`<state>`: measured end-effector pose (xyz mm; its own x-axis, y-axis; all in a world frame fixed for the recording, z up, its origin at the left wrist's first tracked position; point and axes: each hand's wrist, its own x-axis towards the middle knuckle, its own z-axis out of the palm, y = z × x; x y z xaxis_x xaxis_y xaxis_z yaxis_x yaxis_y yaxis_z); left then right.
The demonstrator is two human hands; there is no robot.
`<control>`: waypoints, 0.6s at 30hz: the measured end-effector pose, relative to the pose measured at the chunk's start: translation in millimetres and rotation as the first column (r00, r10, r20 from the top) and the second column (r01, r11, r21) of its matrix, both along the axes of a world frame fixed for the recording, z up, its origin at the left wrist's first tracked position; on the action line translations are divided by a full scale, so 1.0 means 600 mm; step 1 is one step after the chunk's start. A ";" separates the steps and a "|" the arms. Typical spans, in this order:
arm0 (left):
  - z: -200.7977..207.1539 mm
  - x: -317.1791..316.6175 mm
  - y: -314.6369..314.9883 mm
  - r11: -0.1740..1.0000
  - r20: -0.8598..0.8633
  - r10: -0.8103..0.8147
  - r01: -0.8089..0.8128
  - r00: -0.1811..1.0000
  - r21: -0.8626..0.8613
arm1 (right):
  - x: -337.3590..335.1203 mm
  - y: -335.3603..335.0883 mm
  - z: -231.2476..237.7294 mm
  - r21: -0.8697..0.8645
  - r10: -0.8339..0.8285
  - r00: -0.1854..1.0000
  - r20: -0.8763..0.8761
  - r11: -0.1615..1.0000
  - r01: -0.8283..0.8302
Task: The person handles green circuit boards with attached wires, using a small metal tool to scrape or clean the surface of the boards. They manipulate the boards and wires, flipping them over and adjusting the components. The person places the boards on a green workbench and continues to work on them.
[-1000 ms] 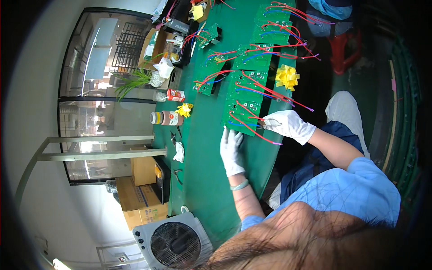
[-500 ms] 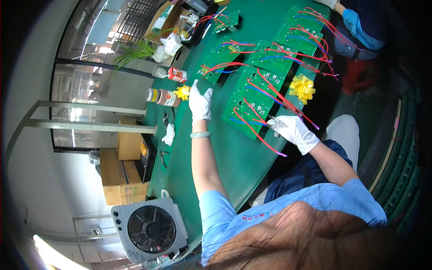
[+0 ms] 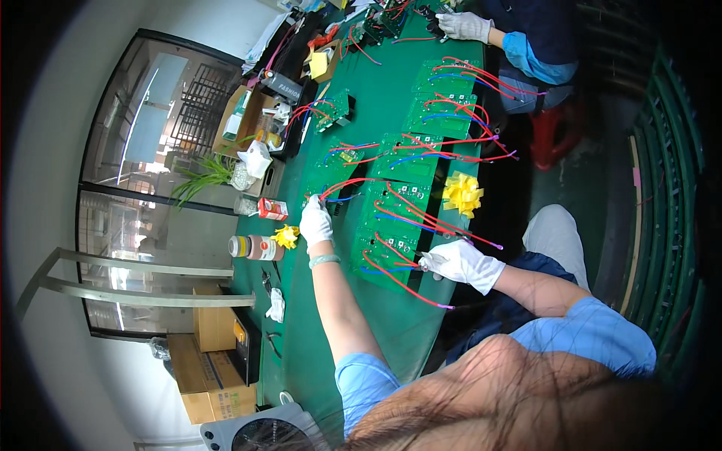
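Note:
My left hand [image 3: 316, 224], in a white glove, reaches to the near corner of a green circuit board [image 3: 325, 174] with red and blue wires. Its fingers close on that corner, partly hiding it. At the table's right edge my gloved right hand [image 3: 465, 264] is closed in a pinch beside the nearest board [image 3: 383, 257] of a row. A small dark bit shows at its fingertips, too small to name. Red wires [image 3: 412, 289] from this board hang over the edge next to the hand. More wired boards [image 3: 410, 159] lie farther up the row.
Yellow ribbon-like bundles [image 3: 462, 194] [image 3: 286, 237] lie right and left. Along the left stand jars [image 3: 263, 248], a red carton [image 3: 272, 209], a plant [image 3: 207, 177] and pliers [image 3: 272, 344]. A fan [image 3: 271, 432] is at the near left. A co-worker's gloved hand [image 3: 465, 27] works at the far end.
My left hand, open with its thumb apart before, has reached forward and closed at the board's corner. My right hand stays pinched beside the nearest board. The view has shifted toward the table's far end.

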<state>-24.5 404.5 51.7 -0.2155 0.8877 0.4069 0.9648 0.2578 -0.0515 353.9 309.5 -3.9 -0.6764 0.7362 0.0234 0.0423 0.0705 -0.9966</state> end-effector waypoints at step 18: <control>0.046 0.024 -0.189 0.960 -0.290 0.164 -0.220 0.943 -0.172 | -0.015 0.006 -0.021 0.147 -0.013 0.993 0.118 0.989 -0.004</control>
